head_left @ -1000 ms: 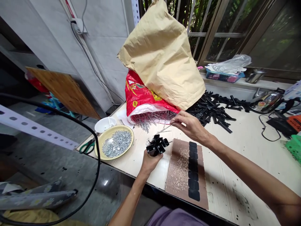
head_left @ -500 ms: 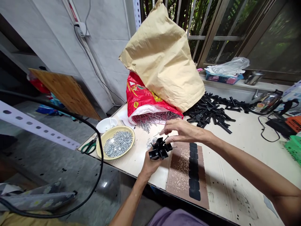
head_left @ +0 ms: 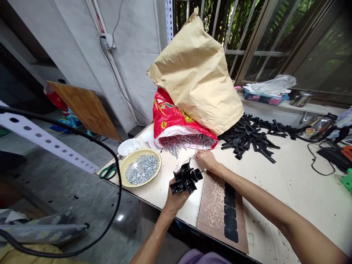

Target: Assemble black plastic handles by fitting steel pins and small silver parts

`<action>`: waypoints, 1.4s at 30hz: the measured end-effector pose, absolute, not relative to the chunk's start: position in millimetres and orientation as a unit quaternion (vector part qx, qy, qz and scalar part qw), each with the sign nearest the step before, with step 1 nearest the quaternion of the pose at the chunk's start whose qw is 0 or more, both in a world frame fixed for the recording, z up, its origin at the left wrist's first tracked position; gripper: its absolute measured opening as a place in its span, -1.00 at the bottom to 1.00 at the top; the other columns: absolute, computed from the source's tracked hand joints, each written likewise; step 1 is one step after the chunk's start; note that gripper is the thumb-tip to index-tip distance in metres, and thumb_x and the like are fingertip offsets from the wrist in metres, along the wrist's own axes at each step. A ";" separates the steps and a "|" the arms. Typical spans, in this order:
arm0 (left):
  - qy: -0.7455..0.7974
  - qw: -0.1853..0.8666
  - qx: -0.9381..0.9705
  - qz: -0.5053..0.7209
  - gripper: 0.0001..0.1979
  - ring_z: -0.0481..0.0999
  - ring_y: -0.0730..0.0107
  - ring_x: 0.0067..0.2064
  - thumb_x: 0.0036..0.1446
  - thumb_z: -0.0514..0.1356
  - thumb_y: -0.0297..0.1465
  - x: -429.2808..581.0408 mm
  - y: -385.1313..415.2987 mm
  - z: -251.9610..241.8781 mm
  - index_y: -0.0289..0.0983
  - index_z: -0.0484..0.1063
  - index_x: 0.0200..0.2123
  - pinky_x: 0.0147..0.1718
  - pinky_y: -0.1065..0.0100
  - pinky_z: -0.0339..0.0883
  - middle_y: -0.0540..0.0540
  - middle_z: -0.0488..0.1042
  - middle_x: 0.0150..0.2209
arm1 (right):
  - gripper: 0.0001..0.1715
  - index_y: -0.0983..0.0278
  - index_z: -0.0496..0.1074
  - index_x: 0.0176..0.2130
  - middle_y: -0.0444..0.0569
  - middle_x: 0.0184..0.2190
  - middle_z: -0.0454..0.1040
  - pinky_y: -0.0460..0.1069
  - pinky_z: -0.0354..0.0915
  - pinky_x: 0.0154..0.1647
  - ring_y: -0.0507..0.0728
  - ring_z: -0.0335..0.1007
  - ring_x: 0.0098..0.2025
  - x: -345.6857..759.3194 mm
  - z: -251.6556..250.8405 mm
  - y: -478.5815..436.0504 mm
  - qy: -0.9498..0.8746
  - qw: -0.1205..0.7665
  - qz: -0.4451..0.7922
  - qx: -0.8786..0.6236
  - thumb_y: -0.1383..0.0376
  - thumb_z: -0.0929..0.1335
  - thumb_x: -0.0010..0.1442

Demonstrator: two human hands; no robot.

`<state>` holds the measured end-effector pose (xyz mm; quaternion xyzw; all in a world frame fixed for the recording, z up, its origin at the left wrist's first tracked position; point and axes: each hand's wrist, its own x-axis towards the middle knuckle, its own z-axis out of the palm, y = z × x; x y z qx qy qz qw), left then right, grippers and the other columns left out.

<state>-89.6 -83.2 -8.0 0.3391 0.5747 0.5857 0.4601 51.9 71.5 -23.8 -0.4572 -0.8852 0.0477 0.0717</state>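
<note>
My left hand (head_left: 176,200) is closed round a cluster of black plastic parts (head_left: 186,179) with curved, open ends, held above the table's front edge. Thin metal pins stick out of the cluster on its right side. Just beyond it, my right hand (head_left: 206,160) rests low over the table with its fingers curled together. Thin metal pieces show at those fingertips, but what they grip is too small to make out. The red bag (head_left: 174,123), close past that hand, spills long thin metal screws or nails (head_left: 176,145) from its mouth.
Left of my hands stand a yellow dish (head_left: 158,169) of small metal pieces, a white bowl (head_left: 123,148) and green-handled scissors (head_left: 108,171). A brown board (head_left: 211,220) carries black pads (head_left: 230,222). Black parts (head_left: 251,139) lie heaped at the back. A black cable (head_left: 118,190) loops at left.
My right hand has moved from beside the black cluster down to the table near the bag's mouth, its fingers now curled. My left hand still holds the cluster, and the view has shifted slightly.
</note>
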 end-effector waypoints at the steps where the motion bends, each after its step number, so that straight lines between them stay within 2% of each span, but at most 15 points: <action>1: 0.590 0.449 0.335 0.581 -0.77 0.49 0.24 -0.39 -0.33 0.37 -0.41 -90.5 -81.3 -9.9 -0.26 0.49 -0.47 -0.39 0.28 0.39 -0.05 0.54 -0.47 | -0.80 0.38 0.48 -0.34 0.12 -0.29 0.49 -0.04 0.20 -0.28 0.14 0.41 -0.26 54.5 -21.5 70.3 -0.886 0.082 0.053 -0.453 0.38 0.26 0.19; 4: 0.623 0.416 0.359 0.556 -0.82 0.49 0.26 -0.40 -0.20 0.31 -0.35 -94.8 -74.5 -20.0 -0.30 0.47 -0.46 -0.44 0.32 0.35 -0.07 0.53 -0.48 | -0.71 0.36 0.37 -0.06 0.01 -0.32 0.48 -0.06 0.25 -0.30 0.07 0.40 -0.31 64.9 -0.2 62.3 -0.881 0.150 0.080 -0.442 0.36 0.21 0.24; 7: 0.602 0.398 0.432 0.542 -0.85 0.47 0.32 -0.44 -0.19 0.28 -0.39 -96.4 -69.3 -30.8 -0.32 0.44 -0.47 -0.44 0.35 0.32 -0.04 0.51 -0.50 | -0.48 0.26 0.08 0.19 -0.13 -0.38 0.44 -0.04 0.32 -0.32 0.02 0.40 -0.41 69.5 35.9 43.4 -0.827 0.350 0.216 -0.383 0.29 0.22 0.27; 9: 0.576 0.388 0.474 0.541 -0.81 0.47 0.34 -0.44 -0.19 0.26 -0.43 -93.5 -67.6 -33.4 -0.32 0.42 -0.40 -0.44 0.37 0.32 -0.02 0.51 -0.48 | -0.41 0.18 0.04 0.20 -0.16 -0.39 0.44 -0.02 0.36 -0.31 0.03 0.42 -0.40 66.0 58.3 26.8 -0.770 0.449 0.320 -0.321 0.25 0.29 0.23; 13: 0.557 0.367 0.533 0.521 -0.75 0.48 0.33 -0.43 -0.19 0.23 -0.46 -84.0 -66.3 -26.1 -0.30 0.39 -0.32 -0.46 0.40 0.30 -0.02 0.52 -0.44 | -0.55 0.14 0.23 0.03 -0.15 -0.34 0.45 0.02 0.38 -0.19 0.05 0.46 -0.29 53.0 75.6 2.1 -0.729 0.498 0.373 -0.285 0.24 0.37 0.16; 18: 0.563 0.350 0.555 0.503 -0.76 0.47 0.34 -0.43 -0.20 0.21 -0.46 -82.5 -65.3 -18.6 -0.29 0.36 -0.34 -0.48 0.42 0.26 0.00 0.49 -0.46 | -0.75 0.17 0.34 -0.11 -0.10 -0.25 0.45 0.02 0.37 -0.16 0.06 0.46 -0.24 50.2 61.8 0.0 -0.747 0.484 0.363 -0.276 0.25 0.36 0.17; 23: 0.582 0.344 0.541 0.500 -0.75 0.47 0.33 -0.43 -0.22 0.21 -0.47 -85.7 -63.5 -20.6 -0.29 0.36 -0.35 -0.48 0.41 0.26 0.00 0.49 -0.46 | -0.82 0.16 0.42 -0.16 -0.09 -0.26 0.48 0.07 0.30 -0.10 0.08 0.41 -0.20 50.8 57.1 1.9 -0.793 0.478 0.268 -0.268 0.24 0.37 0.18; 27: 0.595 0.354 0.511 0.510 -0.73 0.48 0.31 -0.42 -0.26 0.24 -0.48 -86.6 -60.7 -22.1 -0.28 0.39 -0.36 -0.48 0.41 0.27 0.00 0.50 -0.46 | -0.84 0.15 0.44 -0.16 -0.09 -0.29 0.51 0.09 0.25 -0.09 0.10 0.39 -0.19 48.8 62.1 -1.3 -0.827 0.443 0.231 -0.258 0.23 0.34 0.21; 31: 0.589 0.376 0.477 0.533 -0.75 0.48 0.32 -0.44 -0.24 0.26 -0.46 -90.2 -61.0 -26.6 -0.29 0.42 -0.36 -0.45 0.40 0.30 0.00 0.51 -0.48 | -0.76 0.14 0.43 -0.09 -0.06 -0.17 0.49 0.08 0.24 -0.05 0.11 0.36 -0.09 55.3 62.6 14.1 -0.837 0.413 0.269 -0.237 0.20 0.26 0.28; 33: 0.584 0.380 0.457 0.553 -0.74 0.49 0.32 -0.44 -0.23 0.28 -0.43 -92.9 -64.1 -28.1 -0.29 0.43 -0.35 -0.43 0.39 0.33 -0.01 0.52 -0.48 | -0.71 0.15 0.42 -0.04 -0.04 -0.13 0.46 0.05 0.23 -0.07 0.10 0.33 -0.07 61.1 53.7 33.6 -0.834 0.410 0.244 -0.278 0.19 0.22 0.31; 35: 0.582 0.369 0.447 0.570 -0.71 0.49 0.32 -0.44 -0.23 0.30 -0.41 -95.7 -68.5 -26.8 -0.30 0.44 -0.32 -0.42 0.38 0.34 -0.02 0.53 -0.47 | -0.71 0.17 0.47 -0.10 -0.02 -0.16 0.46 0.03 0.20 -0.10 0.11 0.31 -0.11 65.6 36.2 55.8 -0.850 0.367 0.170 -0.337 0.19 0.24 0.30; 39: 0.579 0.336 0.485 0.563 -0.73 0.46 0.36 -0.46 -0.24 0.32 -0.42 -98.4 -73.8 -18.8 -0.30 0.44 -0.36 -0.43 0.40 0.34 -0.02 0.52 -0.48 | -0.77 0.18 0.53 -0.19 0.03 -0.18 0.44 0.02 0.10 -0.18 0.16 0.21 -0.13 63.9 -10.5 84.4 -0.901 0.167 0.005 -0.400 0.22 0.29 0.25; 42: 0.587 0.343 0.478 0.556 -0.73 0.45 0.38 -0.46 -0.25 0.32 -0.44 -97.0 -69.9 -16.3 -0.31 0.45 -0.36 -0.45 0.41 0.33 0.00 0.50 -0.50 | -0.80 0.17 0.52 -0.21 0.02 -0.18 0.44 0.02 0.05 -0.18 0.17 0.16 -0.11 57.4 -32.3 87.5 -0.920 0.107 -0.038 -0.374 0.25 0.29 0.25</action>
